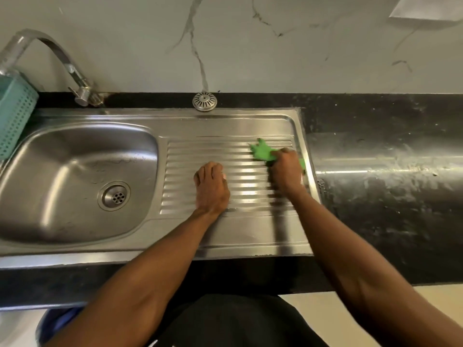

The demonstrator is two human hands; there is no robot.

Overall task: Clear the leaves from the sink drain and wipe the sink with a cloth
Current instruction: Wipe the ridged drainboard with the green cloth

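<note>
**Cloth bunched for scrubbing the drainboard**

Clenched in the right hand [286,170], the green cloth [263,152] pokes out ahead of the fingers onto the ridged drainboard [213,151], bunched probably for pressure. Left of that grip, the left hand [211,187] lies flat, seemingly bracing. Farther left, the drain [115,195] shows no leaves.

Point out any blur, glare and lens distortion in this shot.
Head view: the right hand and its green cloth are motion-blurred; the left hand is sharp. Bright glare streaks the drainboard ridges between the hands. Wide-angle distortion bows the counter edges.
</note>
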